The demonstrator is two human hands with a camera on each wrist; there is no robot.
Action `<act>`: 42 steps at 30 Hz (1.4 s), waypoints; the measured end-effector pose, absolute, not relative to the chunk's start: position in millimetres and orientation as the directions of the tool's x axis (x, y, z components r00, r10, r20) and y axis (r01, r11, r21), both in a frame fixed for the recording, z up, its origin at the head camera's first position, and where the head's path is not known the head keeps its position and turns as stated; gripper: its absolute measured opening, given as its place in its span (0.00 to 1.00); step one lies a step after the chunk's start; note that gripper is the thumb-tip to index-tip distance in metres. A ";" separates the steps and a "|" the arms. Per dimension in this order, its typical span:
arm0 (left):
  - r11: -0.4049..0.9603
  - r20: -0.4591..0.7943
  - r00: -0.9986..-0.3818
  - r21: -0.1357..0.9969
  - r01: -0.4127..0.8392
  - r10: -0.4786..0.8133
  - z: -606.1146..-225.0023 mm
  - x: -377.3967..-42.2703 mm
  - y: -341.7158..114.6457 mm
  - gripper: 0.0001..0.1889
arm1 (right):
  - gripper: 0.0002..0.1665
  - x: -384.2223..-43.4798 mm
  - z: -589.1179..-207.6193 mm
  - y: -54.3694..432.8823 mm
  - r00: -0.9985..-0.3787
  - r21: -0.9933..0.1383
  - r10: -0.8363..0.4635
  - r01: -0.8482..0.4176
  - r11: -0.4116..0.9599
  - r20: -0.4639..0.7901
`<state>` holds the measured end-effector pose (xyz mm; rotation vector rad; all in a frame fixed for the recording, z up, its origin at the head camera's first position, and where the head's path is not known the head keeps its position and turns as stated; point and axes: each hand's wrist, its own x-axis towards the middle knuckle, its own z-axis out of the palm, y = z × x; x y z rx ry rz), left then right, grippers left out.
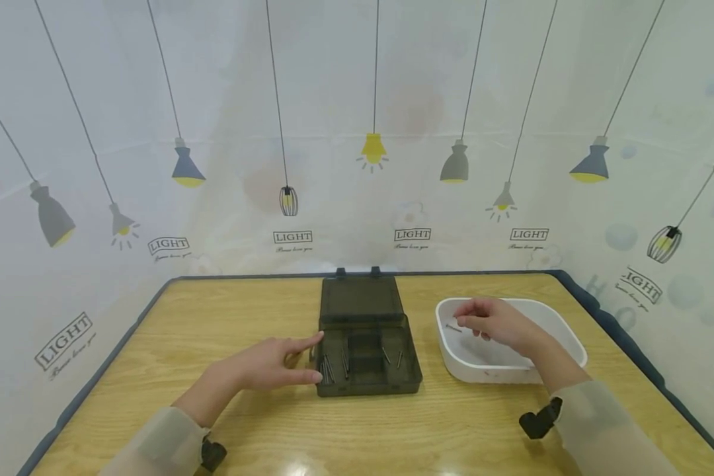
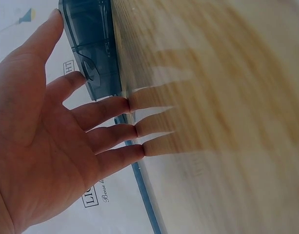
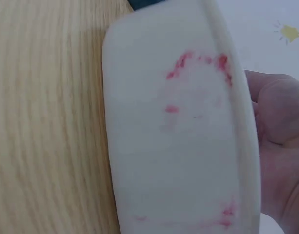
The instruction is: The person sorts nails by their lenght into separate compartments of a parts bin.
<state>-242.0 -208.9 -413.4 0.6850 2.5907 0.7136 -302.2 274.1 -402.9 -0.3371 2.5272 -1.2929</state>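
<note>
A dark, see-through compartment box [image 1: 369, 388] stands on the table with its lid [image 1: 361, 297] laid open behind it. Thin dark metal pieces like screws or nails [image 1: 327, 369] lie in its left and right compartments. My left hand [image 1: 268, 363] is at the box's left side, thumb and index fingertip against it; the left wrist view shows the fingers [image 2: 108, 109] straight and spread. Over the left part of a white plastic bin [image 1: 482, 373] is my right hand [image 1: 500, 324], thumb and fingertips close together. A small screw-like piece [image 1: 454, 328] shows just below them; whether they pinch it is unclear.
The wooden table [image 1: 226, 304] has a dark edge trim [image 1: 613, 330] and meets a white printed backdrop [image 1: 345, 218] at the back. Red smears [image 3: 172, 109] mark the bin's outer wall. A black wrist mount [image 1: 541, 420] sits at the right sleeve.
</note>
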 end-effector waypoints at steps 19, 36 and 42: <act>0.757 -0.214 -0.817 0.551 0.352 0.535 -412.1 -242.6 -208.4 0.47 | 0.23 -270.7 -389.4 241.4 -0.932 -0.921 -0.360 -0.098 0.376 -0.048; 0.752 -0.219 -0.817 0.565 0.340 0.534 -412.5 -242.4 -209.5 0.47 | 0.23 -271.1 -392.0 200.6 -0.897 -0.935 -0.435 -0.091 0.344 -0.073; 0.756 -0.212 -0.820 0.555 0.347 0.532 -415.0 -244.4 -210.2 0.47 | 0.22 -270.1 -395.5 189.2 -0.888 -0.929 -0.449 -0.080 0.361 -0.098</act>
